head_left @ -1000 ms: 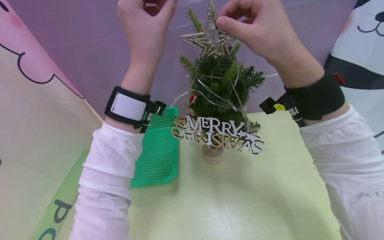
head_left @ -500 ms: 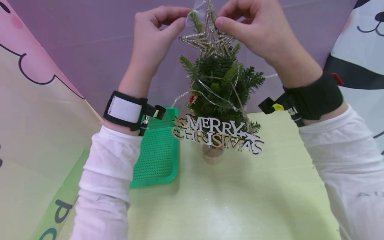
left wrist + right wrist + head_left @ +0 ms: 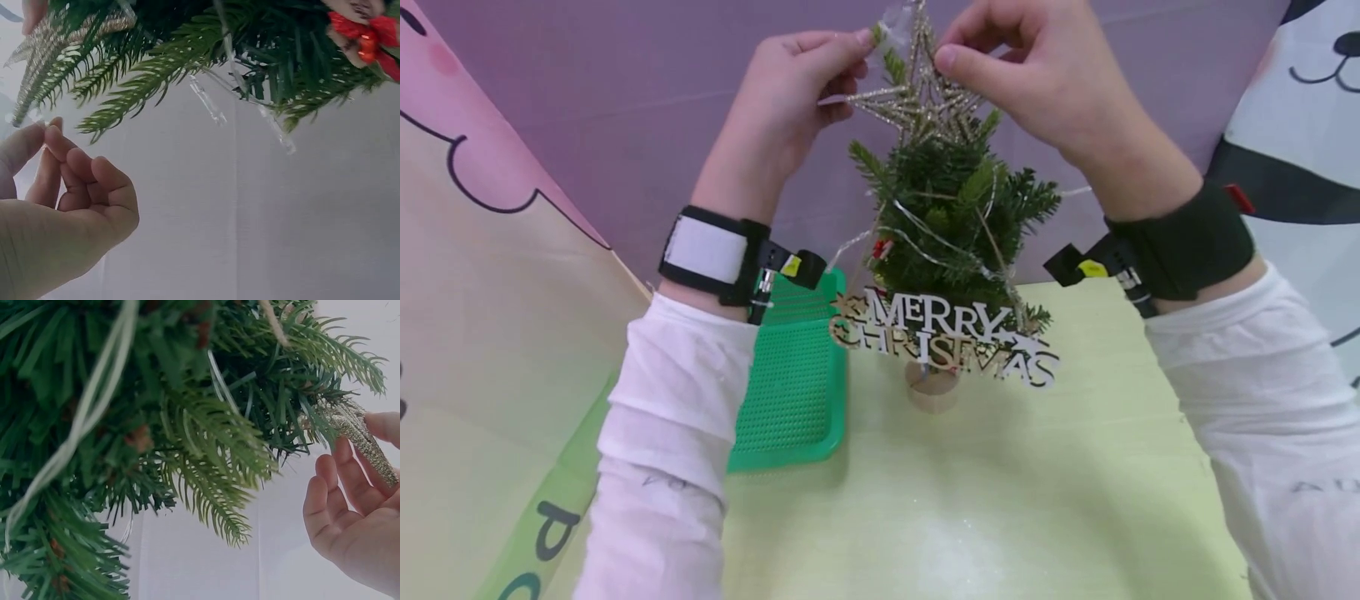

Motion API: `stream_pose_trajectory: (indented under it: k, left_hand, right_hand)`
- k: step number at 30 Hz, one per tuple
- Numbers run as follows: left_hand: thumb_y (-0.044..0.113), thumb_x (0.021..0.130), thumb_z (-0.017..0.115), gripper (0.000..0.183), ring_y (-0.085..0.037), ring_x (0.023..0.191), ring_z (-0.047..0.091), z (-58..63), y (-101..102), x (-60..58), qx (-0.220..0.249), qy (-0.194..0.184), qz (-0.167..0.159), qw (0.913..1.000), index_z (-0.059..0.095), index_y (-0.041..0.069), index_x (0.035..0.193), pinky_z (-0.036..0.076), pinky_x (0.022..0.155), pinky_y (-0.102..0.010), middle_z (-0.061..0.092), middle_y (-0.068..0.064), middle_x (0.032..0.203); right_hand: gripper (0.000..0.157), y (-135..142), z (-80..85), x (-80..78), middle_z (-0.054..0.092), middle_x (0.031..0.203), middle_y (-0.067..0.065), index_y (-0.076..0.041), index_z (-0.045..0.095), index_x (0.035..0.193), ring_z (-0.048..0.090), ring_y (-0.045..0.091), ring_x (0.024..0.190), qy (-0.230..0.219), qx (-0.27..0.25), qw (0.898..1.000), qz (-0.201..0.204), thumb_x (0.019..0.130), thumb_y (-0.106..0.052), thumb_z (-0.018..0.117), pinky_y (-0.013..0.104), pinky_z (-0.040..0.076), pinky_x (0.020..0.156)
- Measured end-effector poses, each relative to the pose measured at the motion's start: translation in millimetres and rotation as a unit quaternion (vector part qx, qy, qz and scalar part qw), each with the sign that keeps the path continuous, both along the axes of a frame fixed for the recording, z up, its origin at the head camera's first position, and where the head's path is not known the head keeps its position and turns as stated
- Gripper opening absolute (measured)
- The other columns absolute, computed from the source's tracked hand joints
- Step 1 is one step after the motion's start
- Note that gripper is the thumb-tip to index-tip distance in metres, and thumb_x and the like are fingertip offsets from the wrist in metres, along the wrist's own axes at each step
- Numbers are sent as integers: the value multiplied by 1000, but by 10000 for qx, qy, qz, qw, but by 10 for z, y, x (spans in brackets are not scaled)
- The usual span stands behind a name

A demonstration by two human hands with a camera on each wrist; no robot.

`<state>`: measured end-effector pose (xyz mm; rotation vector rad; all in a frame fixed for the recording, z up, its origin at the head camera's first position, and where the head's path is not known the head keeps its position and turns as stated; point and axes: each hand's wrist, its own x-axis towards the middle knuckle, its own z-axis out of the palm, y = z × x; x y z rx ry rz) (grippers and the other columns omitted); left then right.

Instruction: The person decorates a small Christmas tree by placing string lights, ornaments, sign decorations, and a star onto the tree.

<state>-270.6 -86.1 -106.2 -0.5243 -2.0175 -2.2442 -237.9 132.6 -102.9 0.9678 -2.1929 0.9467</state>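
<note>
A small Christmas tree [image 3: 955, 208] stands upright with a gold glitter star [image 3: 928, 100] at its top. My right hand [image 3: 1037, 75] pinches the star's upper right edge between thumb and fingers; the right wrist view shows this hand [image 3: 359, 512] at the star too. Left of the star's tip, my left hand [image 3: 797, 92] pinches a thin clear strand, seemingly part of the string lights [image 3: 895, 29], beside a sprig. In the left wrist view its thumb and finger meet just under the star [image 3: 37, 75], with the other fingers curled. The strand itself is barely visible there.
A "Merry Christmas" sign [image 3: 943, 337] hangs on the tree's front above its round base [image 3: 932, 392]. A green basket tray [image 3: 835, 417] lies left on the pale table [image 3: 970, 500]. Clear lights [image 3: 209, 103] dangle from the branches; a purple cloth [image 3: 647, 108] hangs behind.
My left hand has come rightward from the upper left to the tree top, bringing the clear strand beside the star, and has turned. The right hand stays on the star.
</note>
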Motion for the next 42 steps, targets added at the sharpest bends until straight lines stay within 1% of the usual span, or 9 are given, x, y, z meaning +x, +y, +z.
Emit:
stream_pose_trajectory:
  k: [3,9,15,19,24,28,32,36,42]
  left_hand:
    - [15,90,64,14,-14,73,51,6,25,-58,86,-186,-178,9996,69,3,85,43,65,-23,60,-5,84]
    - [14,92,61,13,-12,80,51,-50,54,-103,-451,-265,-476,9975,67,7,101,43,67,-23,59,-2,95]
    - [4,89,62,1,-15,71,50,-92,62,-133,-13,-141,-792,9968,63,4,89,43,63,-24,58,-5,86]
    - [5,90,62,5,-16,73,51,-78,48,-151,-192,-311,-972,9946,66,3,92,44,63,-24,60,-7,88]
    - [11,94,58,14,-19,85,53,-60,8,-181,-545,-715,-1397,9861,67,3,101,45,67,-26,59,-8,98]
    - [13,94,58,16,-20,89,53,-77,-36,-219,-614,-996,-1761,9774,67,2,100,45,73,-30,59,-8,100]
    - [14,95,56,15,-20,89,54,-111,-79,-239,-570,-1115,-1850,9747,66,3,95,42,78,-31,60,-8,100]
    - [18,96,54,18,-20,94,54,-149,-108,-219,-558,-1033,-1852,9757,65,4,95,39,83,-33,60,-8,102]
    - [23,97,54,20,-22,98,56,-172,-124,-132,-326,-871,-1676,9815,64,6,94,37,93,-36,65,-7,96]
  right_hand:
    - [20,-10,5,-3,57,92,-12,-5,67,107,49,10,79,-27,-17,10000,22,93,-17,58,19,39,71]
    - [19,-19,8,-5,56,91,-13,-7,67,107,46,8,76,-137,-80,9998,-89,93,-17,58,20,36,69]
    - [20,-39,0,-2,57,90,-11,-7,67,107,49,9,77,-162,-127,9998,-75,93,-19,59,21,38,69]
    - [20,-50,0,-2,57,90,-11,-6,67,106,49,9,77,-166,-151,9997,-65,93,-19,58,21,37,69]
    - [18,-72,-3,-6,56,84,-8,-7,68,104,45,9,70,-357,-355,9987,-106,93,-18,59,22,34,64]
    - [14,-116,9,-5,56,80,-5,-6,69,97,45,10,68,-720,-663,9951,-106,91,-17,62,24,34,62]
    - [9,-134,16,4,54,78,-3,-11,68,89,43,11,66,-910,-737,9930,-148,90,-18,63,25,33,61]
    - [8,-129,19,7,52,76,-2,-15,66,85,42,12,65,-952,-710,9928,-134,91,-19,63,25,32,61]
    - [13,-82,13,20,54,83,-3,-9,68,98,44,12,72,-856,-529,9948,-142,92,-18,61,24,34,66]
